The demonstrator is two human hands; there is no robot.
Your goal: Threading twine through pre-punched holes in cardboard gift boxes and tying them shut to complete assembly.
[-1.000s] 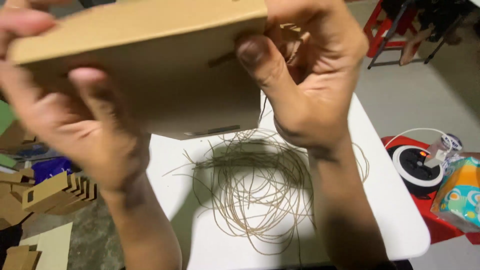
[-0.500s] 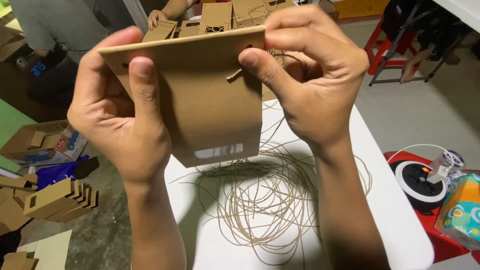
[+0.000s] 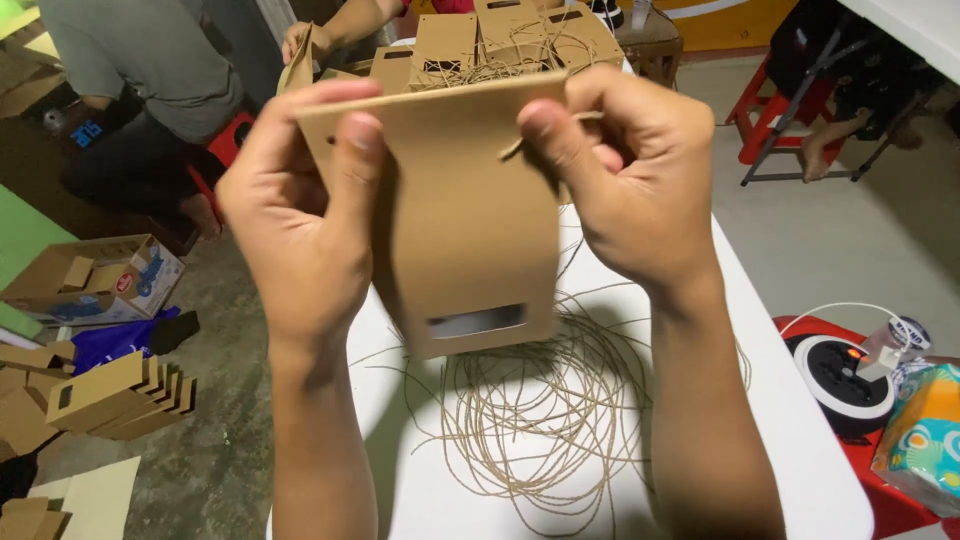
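Above table (image 3: 800, 440): left hand (image 3: 300, 220) clamps cardboard bag (image 3: 465, 220); right hand (image 3: 630, 180) pinches twine (image 3: 545, 130).

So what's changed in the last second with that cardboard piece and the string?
The cardboard piece tipped from nearly flat to upright, away from the camera. The right hand now pinches a string end at its top edge. The left hand still holds it; the string coil lies unmoved on the table.

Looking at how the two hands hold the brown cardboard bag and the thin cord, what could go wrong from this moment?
1. The right hand pinches only a short cord end at the cardboard bag; it might slip out.
2. The loose cord pile on the white table looks tangled, so pulling more cord may knot it.
3. The left hand presses the bag's top edge with its thumb and may bend it.
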